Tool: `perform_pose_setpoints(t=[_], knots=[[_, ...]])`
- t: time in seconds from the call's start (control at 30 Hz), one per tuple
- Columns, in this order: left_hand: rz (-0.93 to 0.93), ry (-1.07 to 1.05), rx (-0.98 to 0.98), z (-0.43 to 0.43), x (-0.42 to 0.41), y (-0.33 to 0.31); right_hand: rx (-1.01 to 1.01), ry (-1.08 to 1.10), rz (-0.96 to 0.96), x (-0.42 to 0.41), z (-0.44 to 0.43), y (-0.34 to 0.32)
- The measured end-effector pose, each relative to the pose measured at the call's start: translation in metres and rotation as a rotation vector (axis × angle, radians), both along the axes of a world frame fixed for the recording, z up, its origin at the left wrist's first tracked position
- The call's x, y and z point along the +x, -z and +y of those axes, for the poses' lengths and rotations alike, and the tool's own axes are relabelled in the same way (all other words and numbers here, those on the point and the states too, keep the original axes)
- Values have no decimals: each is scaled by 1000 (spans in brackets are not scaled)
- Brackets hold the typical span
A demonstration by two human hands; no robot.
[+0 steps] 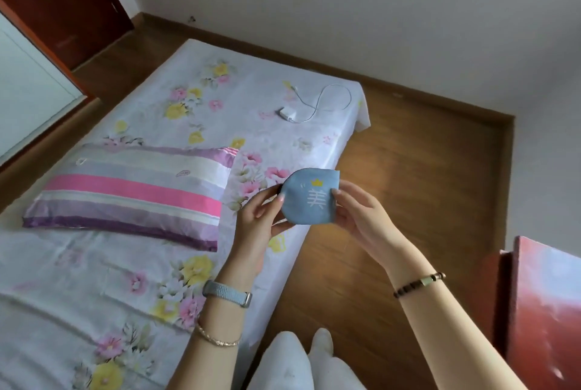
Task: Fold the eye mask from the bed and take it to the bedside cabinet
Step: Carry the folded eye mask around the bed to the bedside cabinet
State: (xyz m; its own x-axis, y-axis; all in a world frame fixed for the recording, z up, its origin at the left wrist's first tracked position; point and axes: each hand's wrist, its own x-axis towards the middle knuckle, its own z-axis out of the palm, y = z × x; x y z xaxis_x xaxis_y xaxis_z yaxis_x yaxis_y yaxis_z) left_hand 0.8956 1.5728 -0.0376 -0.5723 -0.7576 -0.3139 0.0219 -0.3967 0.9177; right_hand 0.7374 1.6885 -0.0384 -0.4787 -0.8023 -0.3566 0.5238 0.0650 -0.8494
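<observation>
I stand at the side of a bed [283, 100] covered in a white sheet printed with pink and yellow flowers, which fills the left and centre of the view and runs away from me toward a pale wall. Bare wooden floor [408, 201] lies to its right. At the right edge, near my right forearm, a glossy red-brown wooden surface [547, 311] shows, which I judge to be the bedside cabinet, though only a corner of it is visible. On the bed to my left rests 1 pillow [132, 191] striped in pink, purple and white. Farther off, near the foot of the bed, a white charger [286, 113] lies with its cable looped beside it. I hold the blue eye mask [309, 198] in the air over the bed's right edge, clear of the sheet, with both hands. It looks already folded in 2, a rounded half-shape showing a white character and a small yellow crown. My left hand [261, 220] pinches its left edge between thumb and fingertips, and my right hand [358, 216] pinches its right edge the same way, the other fingers loosely curled. So I judge the fold is done or nearly so, and what is left is carrying the mask to the cabinet and setting it down.
</observation>
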Motion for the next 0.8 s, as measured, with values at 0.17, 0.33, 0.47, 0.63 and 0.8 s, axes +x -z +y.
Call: perform_pose_setpoints(t=[0.17, 0.33, 0.47, 0.63, 0.8], knots=[[2, 114, -9, -8, -67, -4, 11, 92, 19, -54, 10, -5], [3, 214, -31, -27, -132, 2, 43, 163, 44, -108, 5, -3], [-13, 270, 7, -49, -187, 8, 74, 203, 37, -155, -13, -2], [-16, 319, 15, -92, -256, 8, 88, 235, 33, -217, -48, -8], [-1, 378, 7, -128, -320, 4, 63, 284, 17, -275, -78, -12]])
